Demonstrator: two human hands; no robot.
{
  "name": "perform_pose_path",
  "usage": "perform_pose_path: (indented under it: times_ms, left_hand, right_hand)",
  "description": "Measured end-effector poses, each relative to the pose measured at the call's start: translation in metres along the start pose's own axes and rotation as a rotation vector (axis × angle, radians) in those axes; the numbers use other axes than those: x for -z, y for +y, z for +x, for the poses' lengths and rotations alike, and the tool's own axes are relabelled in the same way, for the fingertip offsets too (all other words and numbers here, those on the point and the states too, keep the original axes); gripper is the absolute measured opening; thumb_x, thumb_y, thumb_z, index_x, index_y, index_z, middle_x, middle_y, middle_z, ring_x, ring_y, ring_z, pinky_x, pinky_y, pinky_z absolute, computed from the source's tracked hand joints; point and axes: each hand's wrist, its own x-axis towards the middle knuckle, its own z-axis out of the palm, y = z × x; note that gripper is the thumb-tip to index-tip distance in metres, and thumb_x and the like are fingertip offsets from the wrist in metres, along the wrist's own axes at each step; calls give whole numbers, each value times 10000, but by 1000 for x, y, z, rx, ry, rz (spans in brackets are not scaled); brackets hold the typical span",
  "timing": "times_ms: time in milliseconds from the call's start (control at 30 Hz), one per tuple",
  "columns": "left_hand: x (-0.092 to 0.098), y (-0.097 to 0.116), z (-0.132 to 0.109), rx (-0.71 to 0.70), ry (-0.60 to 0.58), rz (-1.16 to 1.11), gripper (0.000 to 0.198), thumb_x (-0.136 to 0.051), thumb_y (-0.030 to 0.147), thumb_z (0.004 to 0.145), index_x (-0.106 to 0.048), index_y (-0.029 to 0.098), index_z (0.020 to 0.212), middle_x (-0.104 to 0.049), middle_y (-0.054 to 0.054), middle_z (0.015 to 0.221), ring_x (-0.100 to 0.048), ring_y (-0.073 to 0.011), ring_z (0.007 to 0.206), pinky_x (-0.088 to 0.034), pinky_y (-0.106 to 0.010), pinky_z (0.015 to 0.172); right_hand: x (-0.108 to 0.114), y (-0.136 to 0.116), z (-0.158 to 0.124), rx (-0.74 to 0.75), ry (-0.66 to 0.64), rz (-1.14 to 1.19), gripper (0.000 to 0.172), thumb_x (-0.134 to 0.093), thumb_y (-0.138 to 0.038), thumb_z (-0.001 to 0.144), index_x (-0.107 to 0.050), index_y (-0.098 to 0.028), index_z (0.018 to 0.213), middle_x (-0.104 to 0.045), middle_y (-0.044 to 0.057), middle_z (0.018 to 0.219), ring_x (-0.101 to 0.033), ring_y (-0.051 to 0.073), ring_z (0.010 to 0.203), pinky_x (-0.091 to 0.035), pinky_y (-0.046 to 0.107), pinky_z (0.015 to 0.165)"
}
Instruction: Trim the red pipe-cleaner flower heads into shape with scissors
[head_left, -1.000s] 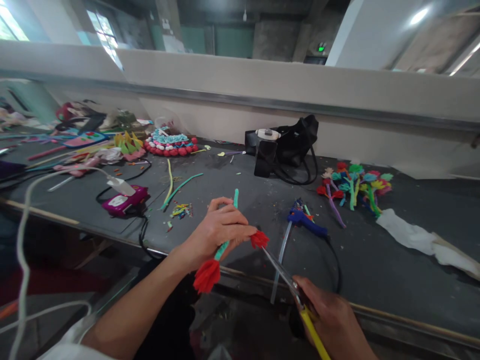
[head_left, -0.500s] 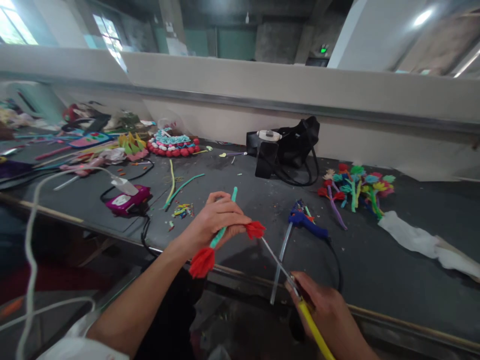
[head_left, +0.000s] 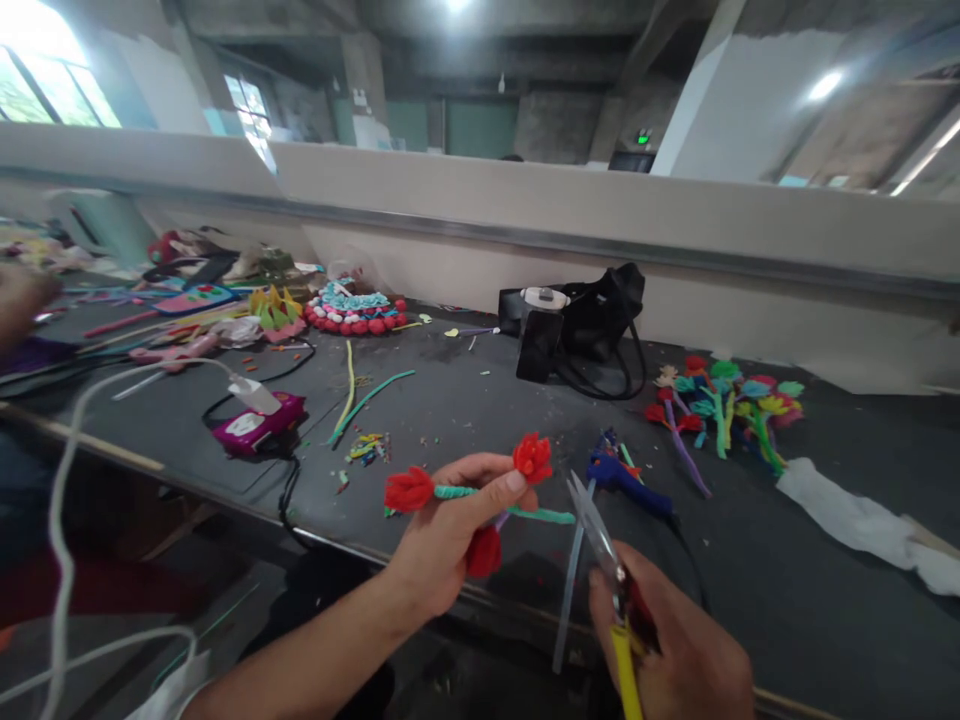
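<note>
My left hand (head_left: 457, 515) is closed around a green pipe cleaner stem (head_left: 544, 515) with a red fuzzy flower (head_left: 409, 490) at its left end. A second red flower (head_left: 532, 457) stands at my left fingertips, and a third red bloom (head_left: 484, 552) hangs below the palm. In my right hand (head_left: 686, 640) is a pair of scissors (head_left: 600, 525) with yellow on the handle. The blades point up and left, apart from the flowers. A blue glue gun (head_left: 630, 482) with a clear glue stick lies just beyond the scissors.
Colourful pipe cleaner flowers (head_left: 724, 400) lie at right beside a white-wrapped bundle (head_left: 847, 515). A black bag (head_left: 604, 325) and a phone (head_left: 538, 345) stand at the back. A magenta power socket (head_left: 259, 425) with cables sits left. Another person's hand (head_left: 26, 300) shows at far left.
My left hand has turned, bringing the stem near level and the red flower upright. The scissors have come away from that flower, and their blades now point more steeply upward.
</note>
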Motion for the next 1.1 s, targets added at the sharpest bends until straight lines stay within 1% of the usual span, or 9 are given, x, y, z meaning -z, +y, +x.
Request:
perform_pose_path:
  times_ms: [133, 233, 367, 500, 567, 667, 767, 867, 1100]
  left_hand:
    - [-8, -2, -1, 49, 36, -86, 212, -861, 322, 686, -768, 193, 825, -771, -30, 752, -708, -164, 725, -540, -263, 683]
    - [-11, -4, -2, 54, 35, -92, 196, -857, 319, 694, -773, 191, 817, -770, -28, 755, -706, -155, 733, -535, -248, 690]
    - [-8, -7, -2, -48, 46, 38, 178, -828, 332, 745, -783, 199, 853, -781, -36, 795, -704, -167, 754, -534, -253, 678]
    - [0, -5, 3, -174, 45, 250, 192, -788, 370, 792, -782, 204, 889, -768, -36, 803, -681, -173, 689, -484, -243, 521]
    - [6, -3, 7, -303, 9, 357, 160, -761, 345, 825, -774, 213, 913, -770, -36, 847, -688, -180, 737, -515, -261, 575]
    - [15, 0, 15, -594, -18, 553, 110, -758, 303, 834, -764, 209, 889, -755, -38, 832, -681, -168, 742, -534, -286, 666]
    - [22, 3, 22, -831, -66, 683, 102, -734, 299, 864, -753, 212, 914, -767, -50, 842, -692, -174, 742, -541, -315, 711]
    - [27, 7, 24, -943, -93, 790, 98, -712, 291, 886, -741, 225, 952, -772, -43, 840, -699, -176, 770, -529, -338, 779]
    - [35, 14, 27, -1043, -183, 1010, 79, -715, 276, 887, -725, 212, 933, -764, -33, 817, -688, -167, 751, -467, -363, 832]
  right_hand:
    - [-3, 2, -2, 20, -5, -24, 292, -557, -361, 935, -680, -208, 1151, -792, 40, 868, -758, 187, 654, -573, 238, 556]
    - [-4, 4, -2, 45, -29, -27, 303, -556, -361, 941, -666, -208, 1179, -797, 27, 910, -770, 190, 689, -587, 237, 555]
    - [-3, 6, 0, 13, -56, 13, 291, -559, -355, 948, -663, -189, 1163, -799, 40, 942, -775, 182, 723, -594, 213, 595]
    - [-4, 6, 0, -7, -52, 95, 273, -559, -348, 944, -660, -188, 1141, -794, 33, 907, -766, 161, 698, -583, 191, 612]
    - [-4, 6, -2, -10, -60, 141, 268, -565, -359, 940, -654, -199, 1137, -787, 16, 877, -754, 144, 661, -574, 180, 607]
    - [-1, 7, -5, -29, -102, 193, 263, -576, -366, 937, -648, -217, 1141, -778, -9, 849, -742, 123, 644, -562, 164, 617]
    - [4, 6, -5, -30, -147, 218, 245, -584, -356, 935, -649, -234, 1138, -776, -26, 850, -742, 113, 656, -552, 154, 629]
    - [8, 7, -3, -7, -174, 225, 232, -562, -335, 942, -653, -243, 1134, -781, -23, 871, -749, 122, 676, -549, 161, 622]
    - [7, 12, -8, 24, -153, 137, 248, -537, -322, 940, -640, -243, 1152, -791, 6, 917, -764, 155, 708, -555, 198, 600]
